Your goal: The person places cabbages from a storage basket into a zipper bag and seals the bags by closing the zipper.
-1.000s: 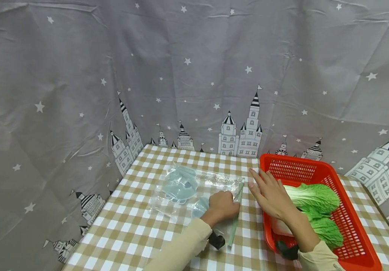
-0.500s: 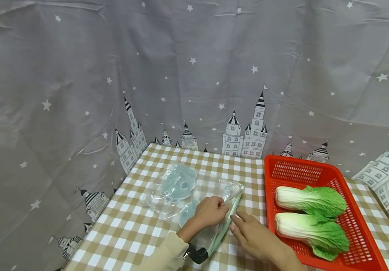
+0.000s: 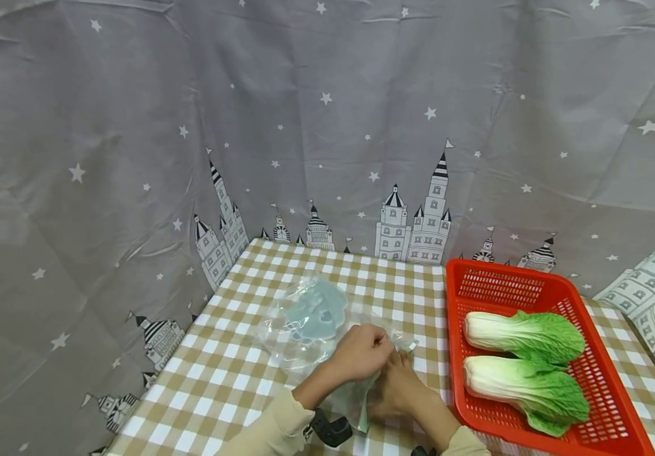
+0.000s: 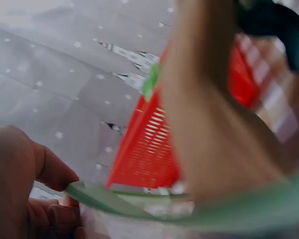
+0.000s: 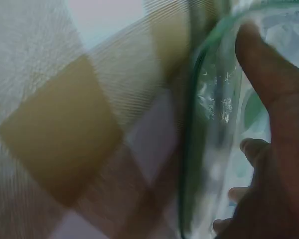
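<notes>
Likely opening step: left hand [image 3: 362, 349] pinches green rim [image 4: 109, 205] of clear bag [image 3: 318, 316], rim facing right edge of counter [image 3: 202, 380]; right hand [image 3: 400, 381] inside, unclenched; next seems to call for widening.

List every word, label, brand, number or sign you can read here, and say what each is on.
None: no text is readable in any view.
Clear bag: pale blue-green print; any lettering is too faint or blurred to read.
Grey backdrop: printed stars and castles, no legible writing.
Red basket: no lettering visible.
</notes>
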### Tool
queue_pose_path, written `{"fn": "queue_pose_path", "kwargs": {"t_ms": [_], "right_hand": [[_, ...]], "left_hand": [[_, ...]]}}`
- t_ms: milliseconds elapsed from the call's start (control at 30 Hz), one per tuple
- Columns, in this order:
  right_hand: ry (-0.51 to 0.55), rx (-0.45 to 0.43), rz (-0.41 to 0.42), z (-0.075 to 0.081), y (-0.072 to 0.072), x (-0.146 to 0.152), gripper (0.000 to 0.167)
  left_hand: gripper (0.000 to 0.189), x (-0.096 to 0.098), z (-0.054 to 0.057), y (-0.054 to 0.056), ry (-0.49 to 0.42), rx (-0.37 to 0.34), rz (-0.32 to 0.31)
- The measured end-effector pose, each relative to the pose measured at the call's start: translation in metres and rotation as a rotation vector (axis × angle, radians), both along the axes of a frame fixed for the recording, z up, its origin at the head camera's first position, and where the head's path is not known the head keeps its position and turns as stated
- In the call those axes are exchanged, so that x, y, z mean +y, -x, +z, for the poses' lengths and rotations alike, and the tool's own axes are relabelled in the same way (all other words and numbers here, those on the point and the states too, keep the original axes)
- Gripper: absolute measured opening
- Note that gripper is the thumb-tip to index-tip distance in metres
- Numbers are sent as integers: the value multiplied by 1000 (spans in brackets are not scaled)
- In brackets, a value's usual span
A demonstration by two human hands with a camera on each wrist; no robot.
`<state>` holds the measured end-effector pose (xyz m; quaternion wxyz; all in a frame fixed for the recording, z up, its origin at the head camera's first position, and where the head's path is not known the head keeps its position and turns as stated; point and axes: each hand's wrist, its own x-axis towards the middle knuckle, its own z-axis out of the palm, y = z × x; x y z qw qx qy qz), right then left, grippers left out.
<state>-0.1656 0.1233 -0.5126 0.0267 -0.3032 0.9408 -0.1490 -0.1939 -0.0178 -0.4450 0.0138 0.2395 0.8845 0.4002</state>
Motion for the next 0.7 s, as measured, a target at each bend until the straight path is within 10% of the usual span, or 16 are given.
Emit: {"fn": "queue_pose_path", "kwargs": {"t_ms": [133, 333, 533, 700], "right_hand": [[-97, -166, -9, -6, 4, -2, 99], [-183, -180, 43, -4, 7, 2, 101], [-92, -134, 62, 3, 12, 3, 101], [28, -89, 92, 30, 1, 9, 70]], "left_hand": [[32, -3, 15, 1, 7, -34, -2], [35, -3, 26, 5, -59, -103, -32], [38, -5, 20, 19, -91, -149, 41], [40, -8, 18, 33, -98, -146, 121]]}}
